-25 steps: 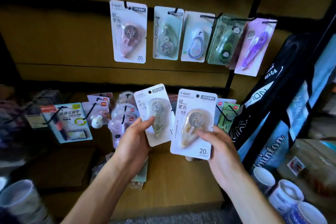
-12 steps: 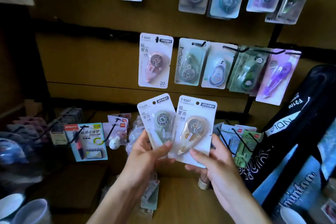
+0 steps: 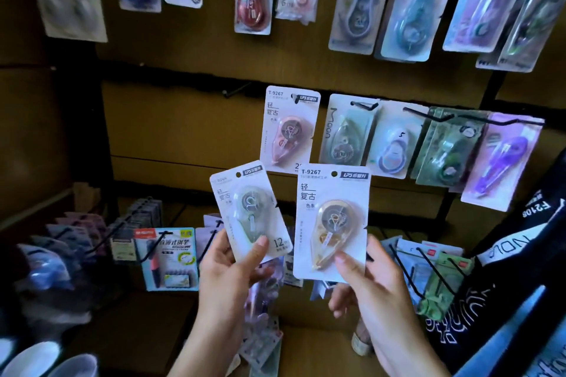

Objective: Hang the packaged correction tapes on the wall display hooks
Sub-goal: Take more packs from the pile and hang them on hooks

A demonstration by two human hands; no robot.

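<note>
Below hooked wall stock (image 3: pixel 289 128), left hand (image 3: pixel 232 266) pinches green pack (image 3: pixel 249 211) (tilted), right hand (image 3: pixel 367 278) amber pack (image 3: pixel 332 223).

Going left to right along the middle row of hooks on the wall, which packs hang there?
Pink pack → grey-green pack → blue-white pack → dark green pack → purple pack.

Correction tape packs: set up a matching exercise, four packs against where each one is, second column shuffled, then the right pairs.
1. green pack
2. yellow pack
3. pink pack
4. purple pack

A. hanging at the right end of the middle row
B. held in the right hand
C. hanging just above the two held packs
D. held in the left hand

Pairs: 1-D, 2-B, 3-C, 4-A
</note>
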